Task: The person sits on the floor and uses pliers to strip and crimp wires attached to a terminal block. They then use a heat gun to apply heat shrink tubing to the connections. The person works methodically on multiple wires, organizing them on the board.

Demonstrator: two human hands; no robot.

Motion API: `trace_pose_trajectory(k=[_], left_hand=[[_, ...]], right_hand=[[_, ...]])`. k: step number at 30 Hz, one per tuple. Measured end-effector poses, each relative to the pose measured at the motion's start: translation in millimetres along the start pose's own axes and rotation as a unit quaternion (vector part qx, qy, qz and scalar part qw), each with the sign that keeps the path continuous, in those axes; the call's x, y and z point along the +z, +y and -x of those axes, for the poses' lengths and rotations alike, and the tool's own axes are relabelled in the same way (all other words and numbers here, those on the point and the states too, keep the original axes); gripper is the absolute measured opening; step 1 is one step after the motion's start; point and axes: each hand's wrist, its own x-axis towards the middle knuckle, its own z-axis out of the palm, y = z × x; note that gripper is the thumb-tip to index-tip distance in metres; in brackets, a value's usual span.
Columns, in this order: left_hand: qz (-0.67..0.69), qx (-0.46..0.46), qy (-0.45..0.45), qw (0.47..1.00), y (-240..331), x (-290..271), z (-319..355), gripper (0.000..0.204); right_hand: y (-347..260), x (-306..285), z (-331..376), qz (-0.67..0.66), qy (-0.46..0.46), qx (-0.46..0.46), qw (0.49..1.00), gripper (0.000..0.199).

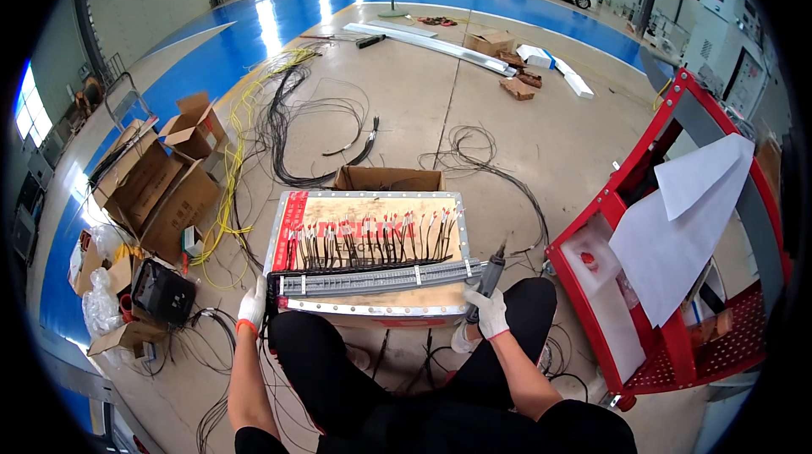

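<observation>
A long grey strip of terminal blocks (372, 281) lies across the near part of a wooden box top (440, 289). Along its far side runs a black wire bundle (338, 265). Many short black wires (372, 238) with white sleeves and red tips stand up from the bundle. My left hand (252, 306), in a white glove, is closed at the strip's left end, where black wires bend down; its fingertips are partly hidden. My right hand (488, 312), also gloved, grips a grey electric screwdriver (492, 271), bit pointing up, beside the strip's right end.
At the right stands a red metal frame (677, 352) with white sheets (677, 226). Cardboard boxes (161, 192) and a black case (162, 292) stand to the left. Yellow cable (241, 166) and black cable coils (283, 133) lie on the floor, with white metal channels (440, 46) farther off.
</observation>
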Motion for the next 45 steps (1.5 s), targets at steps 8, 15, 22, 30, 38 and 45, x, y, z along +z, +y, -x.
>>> trace_pose_trajectory(k=[8,15,22,30,38,45], left_hand=[[0.092,0.055,-0.080,0.991,-0.9,-12.9,73.2,0.062],[0.480,-0.069,-0.104,0.869,-93.9,13.6,85.5,0.056],[0.041,0.193,0.058,0.979,-10.1,-21.7,85.9,0.054],[0.085,0.176,-0.142,0.970,-100.4,-34.3,55.4,0.052],[-0.104,0.058,-0.099,0.988,-28.2,-24.1,94.1,0.063],[-0.311,0.117,-0.090,0.939,-54.7,-21.8,89.4,0.061]], right_hand=[[-0.7,2.9,-9.3,0.000,0.075,0.019,0.997,0.016],[7.7,-1.1,-9.2,0.010,0.047,0.032,0.998,0.017],[3.3,3.0,-2.6,0.045,0.034,0.018,0.998,0.022],[-5.7,3.6,4.7,0.140,0.053,-0.059,0.987,0.037],[-123.3,16.5,-70.9,0.440,0.030,-0.172,0.881,0.042],[-97.5,44.2,-165.7,0.589,-0.102,-0.238,0.766,0.047]])
